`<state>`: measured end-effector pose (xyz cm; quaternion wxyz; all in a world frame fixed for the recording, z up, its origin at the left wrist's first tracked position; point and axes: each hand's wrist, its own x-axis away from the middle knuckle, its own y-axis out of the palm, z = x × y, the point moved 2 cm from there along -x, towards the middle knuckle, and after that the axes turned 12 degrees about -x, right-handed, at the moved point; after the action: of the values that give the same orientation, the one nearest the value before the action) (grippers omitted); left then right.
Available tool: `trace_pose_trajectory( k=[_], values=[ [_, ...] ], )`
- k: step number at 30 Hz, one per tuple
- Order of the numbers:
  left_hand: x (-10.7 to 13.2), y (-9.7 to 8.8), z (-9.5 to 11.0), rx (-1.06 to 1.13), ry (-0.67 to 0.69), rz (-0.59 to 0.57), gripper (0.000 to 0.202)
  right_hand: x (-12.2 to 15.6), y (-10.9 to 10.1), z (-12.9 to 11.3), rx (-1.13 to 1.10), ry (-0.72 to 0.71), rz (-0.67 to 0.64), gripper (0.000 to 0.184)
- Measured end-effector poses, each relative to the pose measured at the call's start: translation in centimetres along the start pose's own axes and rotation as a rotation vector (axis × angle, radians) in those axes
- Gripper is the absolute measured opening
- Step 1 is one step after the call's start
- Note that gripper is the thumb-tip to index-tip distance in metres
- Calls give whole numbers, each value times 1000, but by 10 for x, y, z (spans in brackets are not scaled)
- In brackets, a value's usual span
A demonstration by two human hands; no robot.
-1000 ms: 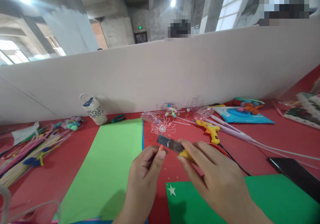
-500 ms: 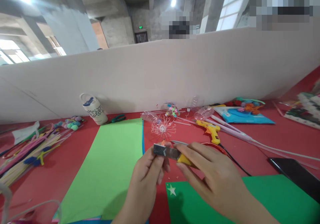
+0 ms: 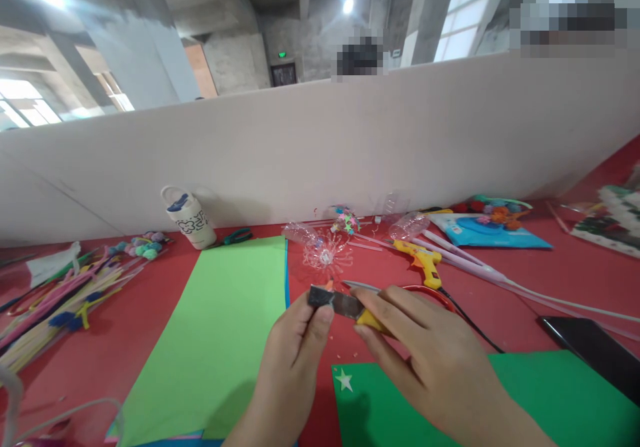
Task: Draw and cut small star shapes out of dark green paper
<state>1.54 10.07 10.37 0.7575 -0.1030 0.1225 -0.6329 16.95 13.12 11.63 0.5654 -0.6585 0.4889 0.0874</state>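
Reference mark: the yellow glue gun (image 3: 424,264) on the red counter (image 3: 320,407). My right hand (image 3: 430,347) is hanging nearer to me than the gun, fingers gripping the cutter (image 3: 345,304) by its yellow handle, blade pointing left. My left hand (image 3: 293,340) is hanging left of and nearer than the gun; its fingers are pinching a small orange piece (image 3: 330,285), mostly hidden behind the blade. Handling (judged): cutter is probably light and stiff, blade thin and possibly brittle; hold only the handle. Piece is seeming light, stiff, perhaps prone to rolling; pinch low, clear of the edge. A clear plastic flower (image 3: 326,256) is lying left of the gun.
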Motion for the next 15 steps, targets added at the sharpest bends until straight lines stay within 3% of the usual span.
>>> trace_pose_trajectory(
  k=[15],
  values=[
    [-2, -1, 4, -134, 43, 45, 26, 2, 1, -2, 45, -12, 37, 25]
  ],
)
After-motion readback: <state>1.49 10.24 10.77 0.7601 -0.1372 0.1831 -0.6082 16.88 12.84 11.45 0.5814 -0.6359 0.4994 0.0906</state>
